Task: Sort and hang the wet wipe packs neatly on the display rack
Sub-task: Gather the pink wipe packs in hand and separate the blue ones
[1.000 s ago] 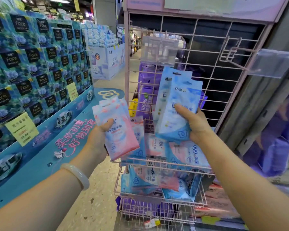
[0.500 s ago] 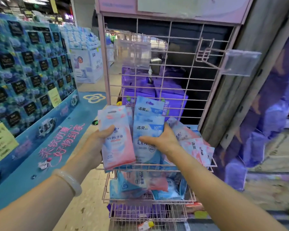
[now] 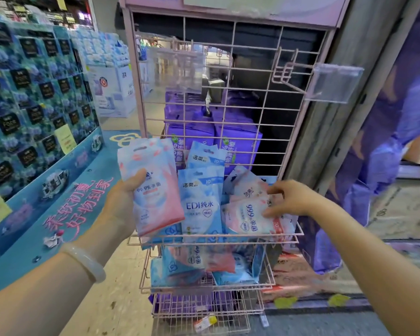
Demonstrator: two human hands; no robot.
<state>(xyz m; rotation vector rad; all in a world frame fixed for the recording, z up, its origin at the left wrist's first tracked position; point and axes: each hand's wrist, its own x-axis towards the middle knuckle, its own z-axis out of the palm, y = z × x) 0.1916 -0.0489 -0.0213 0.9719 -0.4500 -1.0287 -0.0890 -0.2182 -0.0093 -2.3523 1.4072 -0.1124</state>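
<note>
My left hand (image 3: 121,204) grips a stack of pink-and-white wet wipe packs (image 3: 153,185), held upright just left of the pink wire rack (image 3: 228,110). Blue packs (image 3: 201,204) stand upright in the rack's upper basket (image 3: 216,237). To their right, pink packs (image 3: 247,214) lie flat in the same basket. My right hand (image 3: 286,200) reaches into the basket, fingers curled, with the fingertips on the top pink pack. Two hooks with clear label holders (image 3: 335,82) jut from the grid above, with nothing hanging on them.
A lower basket (image 3: 204,287) holds more blue and pink packs in a jumble. Purple boxes (image 3: 214,134) stand behind the grid. A blue display stand of tissue packs (image 3: 34,98) runs along the left. A grey pillar (image 3: 330,122) borders the rack on the right.
My right hand set the blue packs down upright in the upper basket, let go, and moved right onto the pink packs. My left hand kept its stack.
</note>
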